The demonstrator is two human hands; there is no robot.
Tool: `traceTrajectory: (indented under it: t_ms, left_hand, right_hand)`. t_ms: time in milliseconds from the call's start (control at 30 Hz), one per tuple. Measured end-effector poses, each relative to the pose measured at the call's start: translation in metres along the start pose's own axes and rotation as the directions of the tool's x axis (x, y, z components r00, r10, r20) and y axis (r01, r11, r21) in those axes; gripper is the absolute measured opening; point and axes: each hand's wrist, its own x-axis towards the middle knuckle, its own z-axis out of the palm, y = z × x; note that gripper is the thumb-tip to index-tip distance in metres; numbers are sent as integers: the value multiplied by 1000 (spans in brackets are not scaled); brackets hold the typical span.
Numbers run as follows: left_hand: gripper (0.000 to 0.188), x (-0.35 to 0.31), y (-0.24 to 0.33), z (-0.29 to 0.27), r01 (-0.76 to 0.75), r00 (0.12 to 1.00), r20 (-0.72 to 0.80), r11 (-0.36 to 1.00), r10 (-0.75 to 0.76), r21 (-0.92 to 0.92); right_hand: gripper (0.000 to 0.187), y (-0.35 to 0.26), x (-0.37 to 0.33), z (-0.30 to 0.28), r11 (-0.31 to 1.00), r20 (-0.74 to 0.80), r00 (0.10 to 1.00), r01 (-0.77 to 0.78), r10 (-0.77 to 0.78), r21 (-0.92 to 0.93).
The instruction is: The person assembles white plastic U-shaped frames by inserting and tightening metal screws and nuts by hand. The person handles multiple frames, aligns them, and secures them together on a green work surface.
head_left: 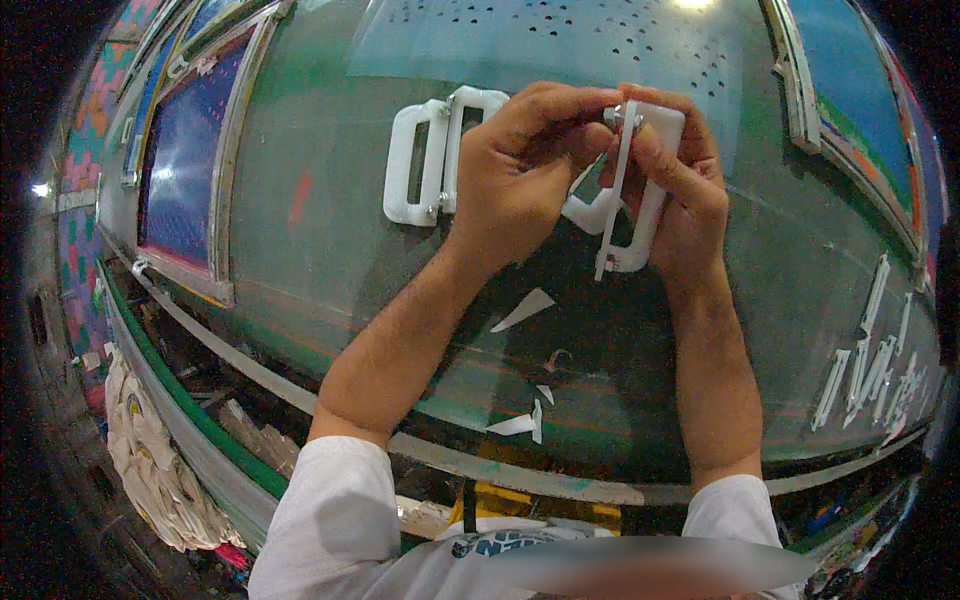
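A white, rounded rectangular frame with a long opening [648, 225] is held up on edge in front of me. My right hand [688, 180] grips its right side, with the thumb pressed on the near face. My left hand [535, 150] is closed at the frame's upper left edge, fingertips together beside a small shiny metal fitting [622, 115]. Exactly what those fingertips pinch is partly hidden. Just left of my left hand lie two similar white frames [408, 170], side by side with metal bits at their ends. Another white piece [590, 215] shows between my hands, partly covered.
Torn white scraps [523, 310] lie on the dark green table [330, 270]. Several white strips [868, 375] are at the right. A perforated translucent sheet [480, 45] spans the far side. Framed screens stand left [190, 170] and right [865, 90]. A cloth bundle [150, 450] is lower left.
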Motion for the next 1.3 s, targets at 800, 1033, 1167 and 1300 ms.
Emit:
traceTrajectory:
  t_ms: [800, 1033, 1167, 1300]
  left_hand:
    - [24, 2, -6, -8, -38, 999, -11, 998, 37, -48]
    - [13, 0, 2, -5, 142, 986, -74, 988, -146, -65]
    - [13, 0, 2, -6, 96, 993, -62, 994, -99, -49]
    - [22, 7, -2, -8, -237, 971, -35, 970, 236, -48]
  right_hand:
    - [31, 0, 9, -8, 987, -10, 999, -54, 53, -154]
    - [32, 0, 6, -6, 987, -4, 997, -71, 71, -143]
    - [32, -2, 3, -6, 989, 13, 995, -101, 103, -103]
    - [32, -1, 5, -2, 992, 18, 995, -92, 94, -89]
